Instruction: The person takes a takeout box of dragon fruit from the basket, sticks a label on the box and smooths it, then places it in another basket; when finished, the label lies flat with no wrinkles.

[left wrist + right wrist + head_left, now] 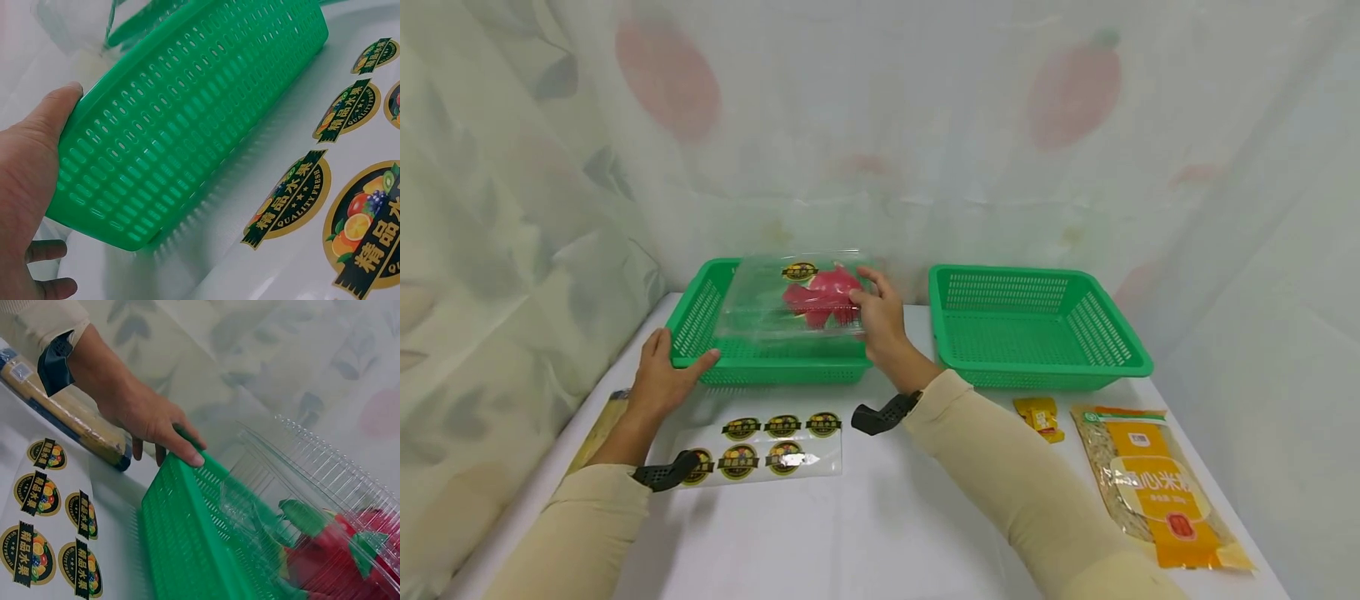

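A clear plastic fruit box (752, 300) with a round black-and-gold sticker (800, 271) on its lid is tilted over the left green basket (782, 373). Red dragon fruit (831, 287) shows through the plastic, with green-tipped scales in the right wrist view. My right hand (883, 321) holds the box by its right end; that hand's grip is out of sight in both wrist views. At the basket's front left corner, my left hand (662, 375) grips the rim, the thumb (59, 106) along the edge and the other fingers outside.
To the right stands a second green basket (1037, 367). A sheet of round stickers (820, 467) lies in front of the left basket. A small yellow packet (1040, 418) and an orange bag of grain (1172, 492) lie at right, and a long yellowish package (75, 419) at far left.
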A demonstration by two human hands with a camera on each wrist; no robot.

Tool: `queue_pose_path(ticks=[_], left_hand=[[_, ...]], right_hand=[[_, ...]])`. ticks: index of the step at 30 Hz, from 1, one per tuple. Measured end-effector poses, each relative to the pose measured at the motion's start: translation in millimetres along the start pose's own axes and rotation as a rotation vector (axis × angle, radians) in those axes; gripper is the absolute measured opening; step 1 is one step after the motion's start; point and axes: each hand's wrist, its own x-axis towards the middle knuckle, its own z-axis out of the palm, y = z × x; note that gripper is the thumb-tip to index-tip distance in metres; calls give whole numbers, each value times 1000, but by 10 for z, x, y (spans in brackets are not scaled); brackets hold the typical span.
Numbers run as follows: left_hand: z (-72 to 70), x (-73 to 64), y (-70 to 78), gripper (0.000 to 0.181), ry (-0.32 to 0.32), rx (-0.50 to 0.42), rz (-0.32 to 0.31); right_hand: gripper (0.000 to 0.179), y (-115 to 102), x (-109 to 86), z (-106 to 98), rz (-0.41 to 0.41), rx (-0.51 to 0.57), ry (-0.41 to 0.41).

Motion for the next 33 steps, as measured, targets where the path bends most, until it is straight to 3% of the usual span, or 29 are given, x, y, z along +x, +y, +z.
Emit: queue_pose_path(ticks=[13, 33], left_hand=[[-59, -15, 11, 104, 17, -12, -15], [33, -21, 28, 105, 23, -42, -28]], right_hand=[[41, 233, 186, 271, 36, -61, -21], [42, 494, 297, 353, 32, -144, 7]])
